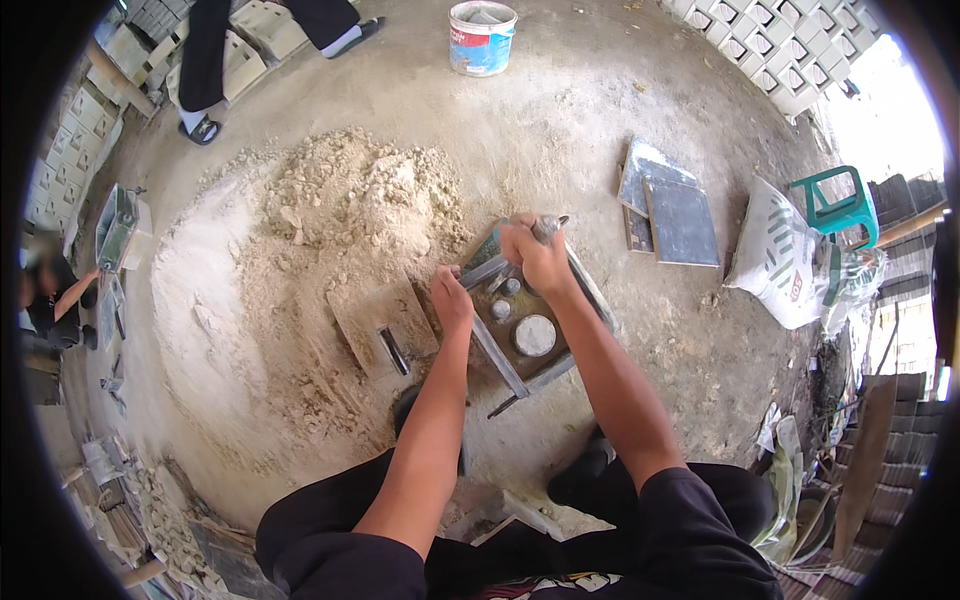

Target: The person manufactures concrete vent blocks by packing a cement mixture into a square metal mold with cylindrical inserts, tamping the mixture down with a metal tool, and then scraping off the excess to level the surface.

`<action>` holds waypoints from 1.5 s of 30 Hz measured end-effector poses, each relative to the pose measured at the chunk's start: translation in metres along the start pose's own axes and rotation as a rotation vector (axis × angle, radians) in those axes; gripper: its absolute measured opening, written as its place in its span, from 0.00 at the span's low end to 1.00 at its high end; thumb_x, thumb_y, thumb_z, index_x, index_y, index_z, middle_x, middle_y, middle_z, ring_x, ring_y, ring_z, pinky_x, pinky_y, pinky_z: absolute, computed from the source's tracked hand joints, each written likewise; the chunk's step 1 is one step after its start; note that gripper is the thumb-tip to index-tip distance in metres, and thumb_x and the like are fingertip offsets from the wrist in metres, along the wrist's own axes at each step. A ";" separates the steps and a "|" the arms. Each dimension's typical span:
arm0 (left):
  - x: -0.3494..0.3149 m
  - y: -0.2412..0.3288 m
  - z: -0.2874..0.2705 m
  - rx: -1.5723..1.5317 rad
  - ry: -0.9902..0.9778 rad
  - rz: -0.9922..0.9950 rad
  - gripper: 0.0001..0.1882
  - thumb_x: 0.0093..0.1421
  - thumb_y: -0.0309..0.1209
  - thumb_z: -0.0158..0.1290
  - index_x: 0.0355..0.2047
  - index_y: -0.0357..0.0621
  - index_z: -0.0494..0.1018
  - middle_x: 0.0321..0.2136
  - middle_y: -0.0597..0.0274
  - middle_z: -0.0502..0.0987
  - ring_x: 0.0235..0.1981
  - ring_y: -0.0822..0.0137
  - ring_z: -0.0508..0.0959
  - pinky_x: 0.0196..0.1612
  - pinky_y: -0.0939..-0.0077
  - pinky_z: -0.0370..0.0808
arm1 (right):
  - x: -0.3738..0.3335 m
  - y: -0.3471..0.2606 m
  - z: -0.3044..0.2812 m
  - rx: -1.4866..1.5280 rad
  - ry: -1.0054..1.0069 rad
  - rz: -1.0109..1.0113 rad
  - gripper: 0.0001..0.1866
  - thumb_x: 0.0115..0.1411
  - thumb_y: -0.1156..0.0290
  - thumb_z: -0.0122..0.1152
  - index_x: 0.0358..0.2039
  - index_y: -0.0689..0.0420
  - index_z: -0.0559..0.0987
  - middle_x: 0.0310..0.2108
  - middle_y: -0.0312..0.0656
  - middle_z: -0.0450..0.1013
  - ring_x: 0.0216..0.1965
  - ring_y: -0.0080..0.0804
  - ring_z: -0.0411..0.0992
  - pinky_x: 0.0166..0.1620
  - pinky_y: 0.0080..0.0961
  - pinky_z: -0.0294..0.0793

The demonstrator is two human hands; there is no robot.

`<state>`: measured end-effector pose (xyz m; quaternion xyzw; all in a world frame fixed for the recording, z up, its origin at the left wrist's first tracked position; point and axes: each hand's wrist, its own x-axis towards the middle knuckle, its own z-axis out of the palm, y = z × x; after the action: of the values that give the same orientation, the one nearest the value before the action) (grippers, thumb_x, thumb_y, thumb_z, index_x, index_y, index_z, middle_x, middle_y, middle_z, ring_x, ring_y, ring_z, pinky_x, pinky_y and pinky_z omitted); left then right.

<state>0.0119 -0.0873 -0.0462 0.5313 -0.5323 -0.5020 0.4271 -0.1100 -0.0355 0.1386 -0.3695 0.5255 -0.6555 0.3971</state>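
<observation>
In front of me sits a square metal mould [500,360] with a raised frame. Inside it are a round pale disc [534,336] and small rounded knobs [501,309]. My left hand [452,303] has its fingers curled at the frame's left corner and seems to grip it. Over the mould's far part, my right hand [538,258] is closed around a stubby grey tool [546,231], mostly hidden by the fingers. Left of the mould, a flat plate with a bar handle [365,315] lies against a heap of sandy material [350,190].
White powder [195,290] borders the heap's left side. Dark flat boards [682,220] lie to the right, near a white sack [778,255] and a green stool [838,205]. A bucket [481,45] stands at the far side. Other people are at the far left and upper left.
</observation>
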 end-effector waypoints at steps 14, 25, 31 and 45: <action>-0.047 0.036 -0.052 0.277 -0.227 0.021 0.19 0.64 0.40 0.42 0.40 0.37 0.74 0.40 0.43 0.77 0.46 0.44 0.74 0.49 0.59 0.69 | -0.022 0.018 0.004 -0.126 0.172 -0.112 0.19 0.61 0.68 0.55 0.14 0.56 0.68 0.14 0.30 0.64 0.18 0.16 0.59 0.20 0.22 0.56; -0.064 0.134 -0.108 0.453 -0.465 0.028 0.19 0.59 0.42 0.49 0.41 0.40 0.75 0.40 0.47 0.78 0.44 0.51 0.77 0.47 0.61 0.71 | -0.040 -0.107 0.007 -0.343 0.281 -0.001 0.32 0.60 0.44 0.56 0.09 0.55 0.67 0.10 0.32 0.62 0.15 0.22 0.60 0.23 0.27 0.60; -0.093 0.134 -0.115 0.392 -0.460 0.185 0.20 0.59 0.43 0.49 0.43 0.41 0.74 0.44 0.46 0.77 0.47 0.49 0.76 0.49 0.59 0.70 | -0.092 -0.061 0.001 -0.550 0.523 -0.085 0.32 0.61 0.45 0.56 0.12 0.61 0.69 0.12 0.34 0.62 0.18 0.22 0.59 0.23 0.30 0.60; -0.095 0.119 -0.143 0.868 -0.554 0.216 0.35 0.58 0.45 0.50 0.61 0.38 0.58 0.49 0.44 0.74 0.51 0.48 0.74 0.54 0.56 0.69 | -0.149 -0.071 0.015 -0.439 0.490 -0.021 0.34 0.64 0.42 0.47 0.12 0.58 0.71 0.11 0.35 0.64 0.17 0.22 0.63 0.26 0.26 0.64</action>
<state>0.1432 -0.0128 0.0973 0.4489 -0.8358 -0.3103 0.0604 -0.0444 0.1035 0.2015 -0.2831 0.7304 -0.5999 0.1629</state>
